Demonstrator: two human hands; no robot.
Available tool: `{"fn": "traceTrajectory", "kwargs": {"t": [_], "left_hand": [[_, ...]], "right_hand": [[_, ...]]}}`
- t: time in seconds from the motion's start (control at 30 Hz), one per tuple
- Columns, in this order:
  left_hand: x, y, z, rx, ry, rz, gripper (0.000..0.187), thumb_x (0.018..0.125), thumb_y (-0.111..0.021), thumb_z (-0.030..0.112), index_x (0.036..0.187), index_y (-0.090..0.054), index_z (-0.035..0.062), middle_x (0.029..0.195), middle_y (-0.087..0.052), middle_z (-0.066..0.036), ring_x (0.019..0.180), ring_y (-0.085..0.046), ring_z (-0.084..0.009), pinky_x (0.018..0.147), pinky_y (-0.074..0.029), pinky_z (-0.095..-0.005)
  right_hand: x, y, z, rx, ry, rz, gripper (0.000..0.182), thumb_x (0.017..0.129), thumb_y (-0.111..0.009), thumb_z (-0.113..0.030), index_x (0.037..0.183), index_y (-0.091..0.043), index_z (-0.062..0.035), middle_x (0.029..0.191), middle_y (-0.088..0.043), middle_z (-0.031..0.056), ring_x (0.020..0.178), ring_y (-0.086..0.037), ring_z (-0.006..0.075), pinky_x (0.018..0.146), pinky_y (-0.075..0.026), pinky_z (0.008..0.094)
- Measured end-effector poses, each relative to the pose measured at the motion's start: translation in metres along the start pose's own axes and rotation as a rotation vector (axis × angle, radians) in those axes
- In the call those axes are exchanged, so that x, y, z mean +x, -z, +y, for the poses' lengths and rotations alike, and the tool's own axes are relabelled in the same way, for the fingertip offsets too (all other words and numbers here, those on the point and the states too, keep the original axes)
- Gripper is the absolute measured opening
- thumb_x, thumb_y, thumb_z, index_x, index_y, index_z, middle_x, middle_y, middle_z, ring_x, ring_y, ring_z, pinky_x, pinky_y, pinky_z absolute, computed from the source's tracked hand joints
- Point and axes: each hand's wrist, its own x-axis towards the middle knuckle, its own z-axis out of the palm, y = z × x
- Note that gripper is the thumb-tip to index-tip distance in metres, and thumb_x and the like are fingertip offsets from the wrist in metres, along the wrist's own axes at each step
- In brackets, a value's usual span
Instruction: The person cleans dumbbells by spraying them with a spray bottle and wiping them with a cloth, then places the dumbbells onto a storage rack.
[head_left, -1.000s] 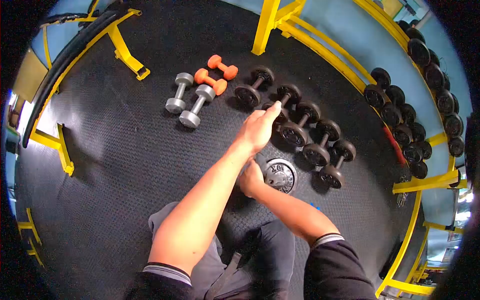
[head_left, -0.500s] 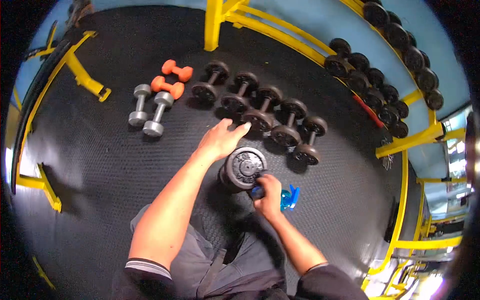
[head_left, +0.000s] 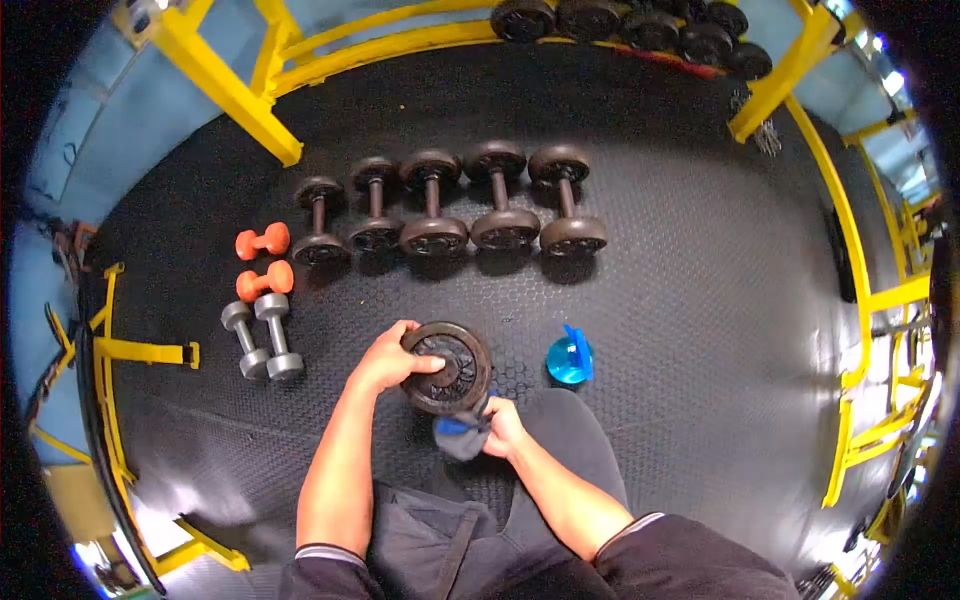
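A black dumbbell (head_left: 452, 385) stands in front of me with a round plate facing up. My left hand (head_left: 392, 362) grips the plate's left side, its thumb lying on top near the centre. In my right hand (head_left: 503, 428) is a grey and blue cloth (head_left: 462, 436), held against the near right edge of the plate. The cloth hides part of that edge. A blue spray bottle (head_left: 570, 358) is on the floor to the right, beyond my knee.
Several black dumbbells (head_left: 433, 202) stand in a row ahead. Two orange dumbbells (head_left: 265, 281) and two grey ones (head_left: 278, 337) lie at the left. A yellow rack (head_left: 380, 45) spans the back, and yellow frames (head_left: 145, 351) flank both sides.
The view has swung to the right. My left hand, open above the plate before, has taken hold of it. The cloth in my right hand has moved to the plate's near edge.
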Motion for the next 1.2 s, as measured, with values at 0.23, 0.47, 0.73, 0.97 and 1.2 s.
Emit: {"fn": "traceTrajectory", "kwargs": {"t": [0.23,0.47,0.73,0.97,1.2], "left_hand": [[-0.057,-0.004,-0.016,-0.184,0.004,-0.128,0.075,0.050,-0.087,0.003,0.114,-0.047,0.0064,0.103,-0.059,-0.004,0.096,-0.054,-0.0161,0.085,-0.044,-0.0300],[-0.082,-0.053,-0.046,-0.450,-0.042,0.480,0.027,0.087,-0.062,0.025,0.103,-0.063,0.0032,0.101,-0.061,-0.006,0.095,-0.056,-0.0179,0.086,-0.043,-0.0310],[-0.087,-0.088,-0.061,-0.017,-0.216,0.903,0.039,0.082,-0.060,0.020,0.112,-0.053,-0.0040,0.121,-0.049,-0.022,0.111,-0.048,-0.0349,0.097,-0.036,-0.0426],[-0.090,-0.084,-0.058,0.101,-0.203,0.945,0.078,0.082,-0.055,0.034,0.142,-0.025,-0.0061,0.145,-0.025,-0.029,0.136,-0.022,-0.0434,0.112,-0.016,-0.0495],[-0.082,-0.084,-0.044,0.002,-0.143,0.938,0.076,0.077,-0.060,0.028,0.140,-0.032,-0.0038,0.144,-0.031,-0.027,0.135,-0.026,-0.0412,0.112,-0.017,-0.0483]], "right_hand": [[0.006,0.004,-0.027,-0.113,-0.077,0.230,0.029,0.072,-0.051,-0.022,0.092,-0.060,-0.0032,0.095,-0.062,0.0116,0.089,-0.058,0.0270,0.086,-0.046,0.0416],[-0.023,-0.077,-0.034,-0.770,-0.257,0.419,0.035,0.079,-0.052,-0.029,0.095,-0.062,0.0009,0.103,-0.058,0.0111,0.094,-0.051,0.0181,0.084,-0.041,0.0339],[0.090,-0.113,-0.030,-1.350,-0.204,-0.326,0.049,0.084,-0.048,-0.040,0.101,-0.064,0.0027,0.101,-0.066,0.0127,0.088,-0.057,0.0208,0.077,-0.044,0.0376],[0.154,-0.088,0.036,-1.483,-0.413,-0.912,0.039,0.090,-0.043,-0.028,0.115,-0.061,-0.0033,0.115,-0.061,0.0085,0.103,-0.054,0.0208,0.091,-0.041,0.0373],[0.032,-0.056,-0.017,-1.267,-0.047,0.130,0.026,0.086,-0.049,-0.021,0.104,-0.062,-0.0077,0.096,-0.063,0.0174,0.090,-0.059,0.0324,0.078,-0.047,0.0388]]}}
